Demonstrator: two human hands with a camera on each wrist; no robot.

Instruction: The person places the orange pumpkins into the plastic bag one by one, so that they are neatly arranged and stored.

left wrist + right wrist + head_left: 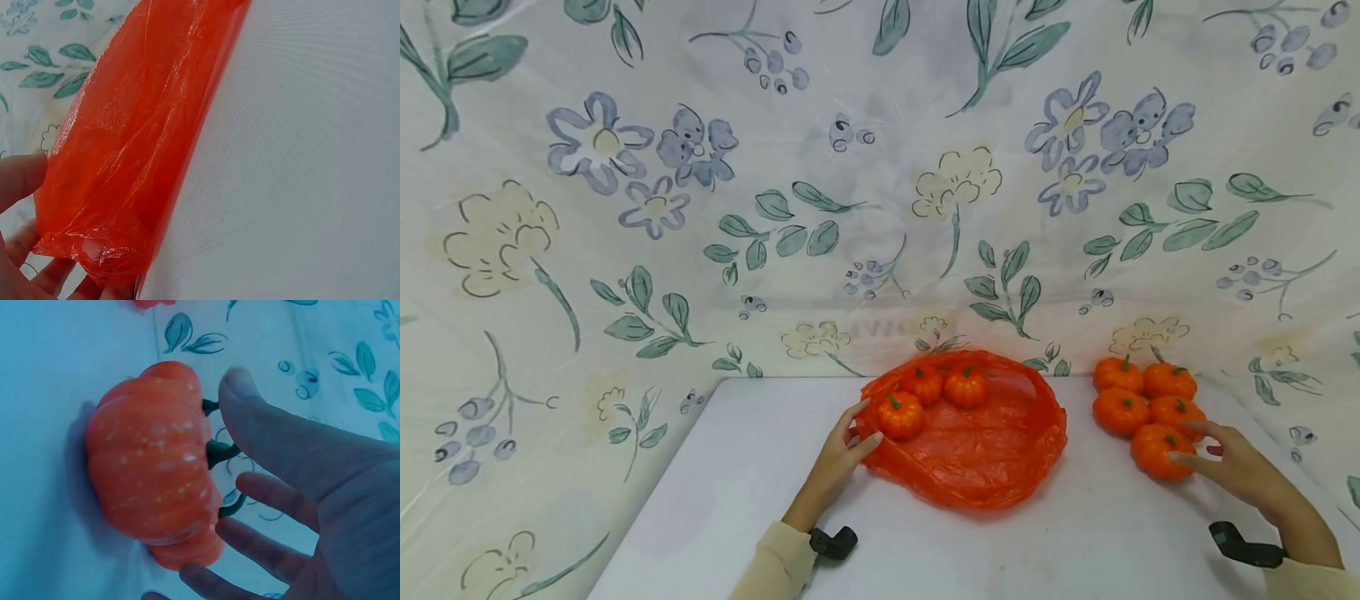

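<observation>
A red plastic bag (992, 442) lies spread with its mouth up on the white table, three small orange pumpkins (900, 415) inside at its left and back. My left hand (844, 450) holds the bag's left edge; in the left wrist view, the thumb and fingers (55, 275) are at the crumpled red film (125, 144). On the right, several more pumpkins (1120, 412) sit in a cluster. My right hand (1232, 462) reaches over the nearest pumpkin (1157, 452), thumb and fingers spread. The right wrist view shows this pumpkin (150, 462) beside the fingers, its green stem near the thumb.
The white table (700, 492) extends to the left and in front of the bag. A floral sheet (880, 167) hangs behind and along the sides of the table. Dark wrist bands (1243, 546) sit on both wrists.
</observation>
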